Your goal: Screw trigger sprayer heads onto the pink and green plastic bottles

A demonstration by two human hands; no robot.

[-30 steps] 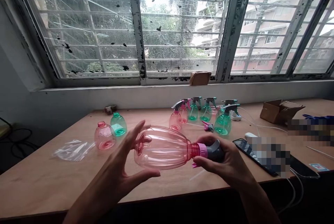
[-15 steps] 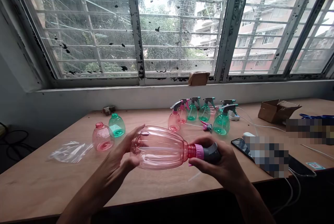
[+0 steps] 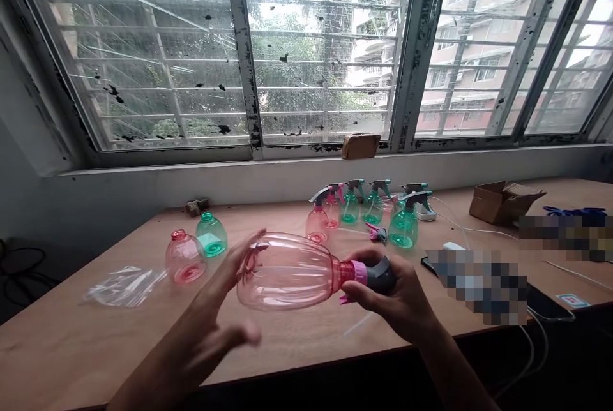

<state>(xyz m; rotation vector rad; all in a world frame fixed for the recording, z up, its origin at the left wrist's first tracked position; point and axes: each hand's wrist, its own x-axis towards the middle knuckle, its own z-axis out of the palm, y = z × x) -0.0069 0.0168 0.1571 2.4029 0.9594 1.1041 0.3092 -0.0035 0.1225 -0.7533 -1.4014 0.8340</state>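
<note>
A clear pink spray bottle point(image 3: 290, 274) lies sideways in the air above the table. My right hand point(image 3: 395, 293) is closed round its grey spray head and pink collar, at the neck. At the bottle's base, my left hand point(image 3: 215, 315) is open, its thumb well apart from the plastic. The left fingers reach up behind the base; whether they still touch it is hard to tell. Farther left stand a pink bottle point(image 3: 184, 258) and a green bottle point(image 3: 211, 235), both without spray heads.
Several green and pink bottles with spray heads, including a green spray bottle point(image 3: 403, 226), stand at the back. A loose spray head point(image 3: 377, 233) lies before them. A plastic bag point(image 3: 125, 286) is at left; a cardboard box point(image 3: 502, 202) and a phone point(image 3: 550, 302) are at right.
My left thumb has come off the bottle and dropped lower, opening the hand. The right hand keeps its hold on the spray head. The view has shifted slightly.
</note>
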